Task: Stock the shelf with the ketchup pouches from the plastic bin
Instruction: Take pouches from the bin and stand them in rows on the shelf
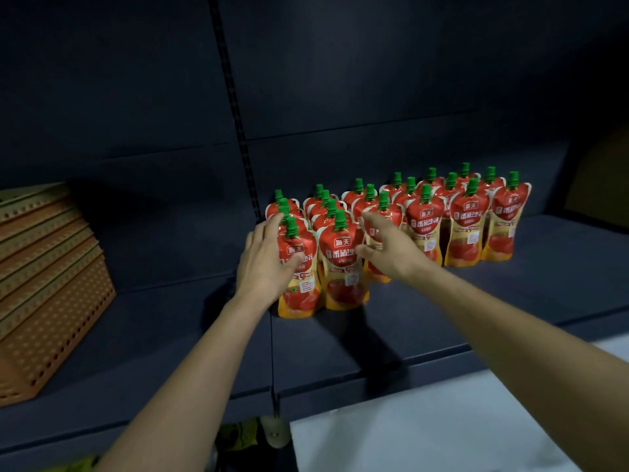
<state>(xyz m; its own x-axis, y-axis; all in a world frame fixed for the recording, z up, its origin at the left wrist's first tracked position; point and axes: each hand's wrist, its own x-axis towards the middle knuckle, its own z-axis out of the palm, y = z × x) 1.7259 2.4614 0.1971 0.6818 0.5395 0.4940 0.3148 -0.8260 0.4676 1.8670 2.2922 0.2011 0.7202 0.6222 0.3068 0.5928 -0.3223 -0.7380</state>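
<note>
Both forearms reach onto the dark shelf [374, 335]. Left hand [269, 257] lies nearly flat against the front-left ketchup pouch [299, 287], thumb across its face. Right hand [388, 248] is spread wide, holding nothing, thumb touching the neighbouring pouch [343, 267]. These soft pouches stand packed close, so a sideways nudge could topple the rows [442, 212] behind.
</note>
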